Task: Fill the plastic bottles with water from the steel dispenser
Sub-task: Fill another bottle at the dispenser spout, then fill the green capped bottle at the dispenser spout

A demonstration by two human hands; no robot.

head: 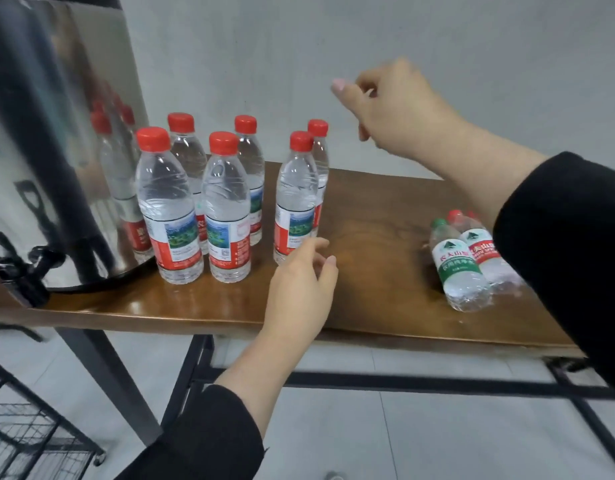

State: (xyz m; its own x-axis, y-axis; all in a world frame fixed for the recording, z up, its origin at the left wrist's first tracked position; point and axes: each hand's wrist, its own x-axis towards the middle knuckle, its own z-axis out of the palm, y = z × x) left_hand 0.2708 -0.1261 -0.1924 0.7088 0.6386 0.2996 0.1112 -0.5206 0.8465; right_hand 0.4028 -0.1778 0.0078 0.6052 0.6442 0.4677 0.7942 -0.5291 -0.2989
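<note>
Several upright red-capped plastic bottles stand on the wooden table, right of the steel dispenser with its black tap. Two more bottles lie on their sides at the right: a green-labelled one and a red-labelled one. My left hand hovers with relaxed fingers just beside the base of the nearest upright bottle, holding nothing. My right hand is raised above the table, its fingers loosely curled, with nothing in it.
A grey wall stands behind the table. Black metal legs and crossbars run under the tabletop. A black wire rack sits on the floor at lower left.
</note>
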